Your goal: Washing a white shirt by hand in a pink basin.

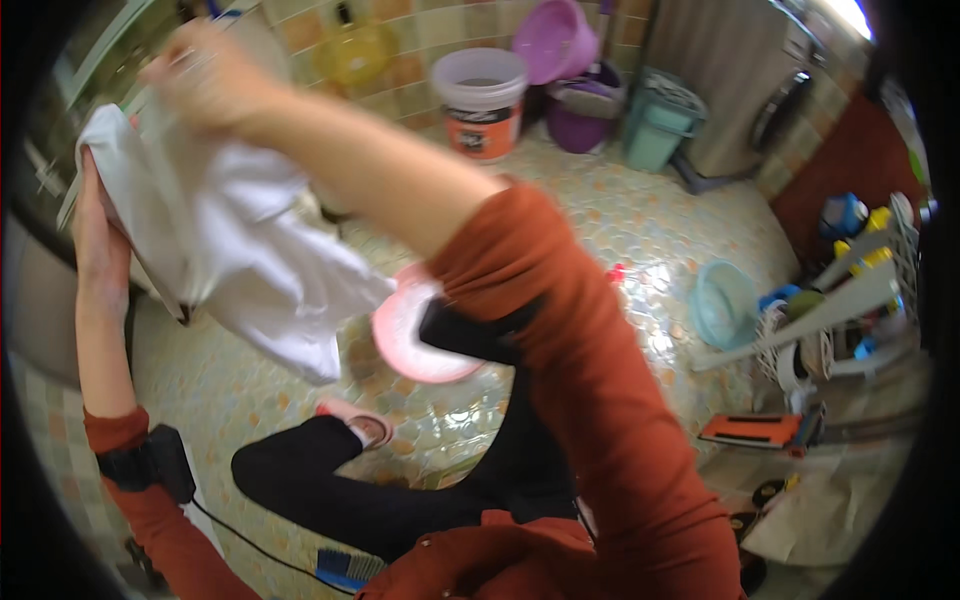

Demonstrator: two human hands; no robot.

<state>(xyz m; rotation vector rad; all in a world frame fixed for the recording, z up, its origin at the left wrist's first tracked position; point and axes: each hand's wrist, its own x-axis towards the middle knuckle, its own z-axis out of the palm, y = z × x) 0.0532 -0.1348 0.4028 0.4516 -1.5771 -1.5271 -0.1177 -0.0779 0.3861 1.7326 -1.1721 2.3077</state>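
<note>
A white cloth [270,250], perhaps a garment, is held up at the left and hangs in folds toward the floor. My left hand [98,225] is raised on its left side, palm against it, with the fingers mostly covered by the fabric. Above it, my right hand [205,80] reaches across to the upper left, blurred, its fingers closed at the cloth's top edge. Below the cloth's right corner a pink basin [425,375] stands on the floor, with whitish contents inside. My right forearm and sleeve hide part of that basin.
A white bucket [480,72], purple basin [556,40], purple bucket [582,125] and green bin [660,125] line the far wall. A light blue basin [724,303] stands beside a cluttered rack [830,310] at right. The mosaic floor [580,215] looks shiny. A brush [350,567] lies near my leg.
</note>
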